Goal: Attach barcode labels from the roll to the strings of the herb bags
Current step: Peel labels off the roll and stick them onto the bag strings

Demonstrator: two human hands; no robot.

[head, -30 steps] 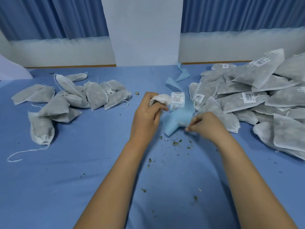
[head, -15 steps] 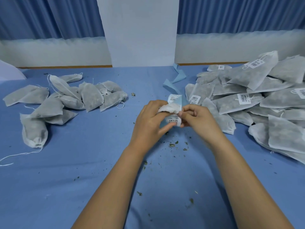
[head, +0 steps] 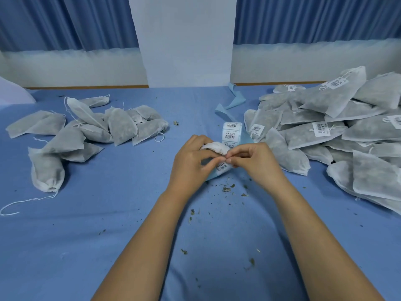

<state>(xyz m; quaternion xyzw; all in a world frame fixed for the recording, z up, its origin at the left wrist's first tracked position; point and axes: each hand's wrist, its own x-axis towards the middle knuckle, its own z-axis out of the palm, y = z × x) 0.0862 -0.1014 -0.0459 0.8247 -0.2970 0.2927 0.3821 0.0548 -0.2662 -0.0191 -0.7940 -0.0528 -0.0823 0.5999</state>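
Centrally, the left hand (head: pixel 191 164) has its grip curled round a white herb bag (head: pixel 216 147), and the right hand (head: pixel 256 161) pinches a barcode label (head: pixel 222 167) just beneath it. Just behind them the label roll (head: pixel 231 131) stands on the blue table (head: pixel 108 213), between unlabelled bags (head: pixel 121 129) and labelled bags (head: pixel 308 135).

Mostly hidden under left hand (head: pixel 191 165): herb bag (head: pixel 217 147). Half covered by fingers (head: pixel 213 162): barcode label (head: pixel 222 167). Cannot make out string. Cut by right edge: labelled bags (head: pixel 368 129). Cannot read print on roll (head: pixel 231 131).
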